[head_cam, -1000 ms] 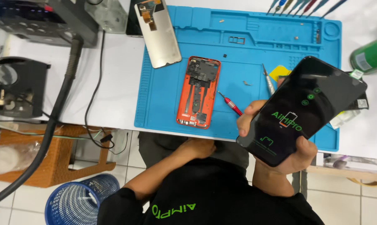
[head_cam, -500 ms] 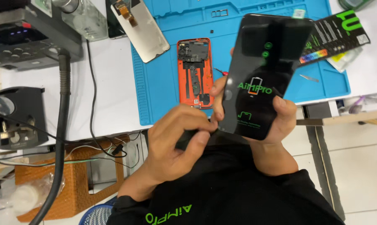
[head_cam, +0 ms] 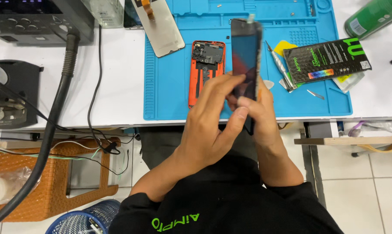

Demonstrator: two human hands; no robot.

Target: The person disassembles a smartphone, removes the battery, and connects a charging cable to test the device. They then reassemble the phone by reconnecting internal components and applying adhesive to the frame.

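Both hands grip a dark phone screen (head_cam: 246,56) over the blue mat's (head_cam: 170,86) front edge: left hand (head_cam: 209,125) apparently pinching, right hand (head_cam: 258,115) clasping

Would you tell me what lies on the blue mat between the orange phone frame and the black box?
In the head view, the dark screen panel held up in both hands crosses that stretch; right of it lie a yellow pick and metal tweezers, short of the black box.
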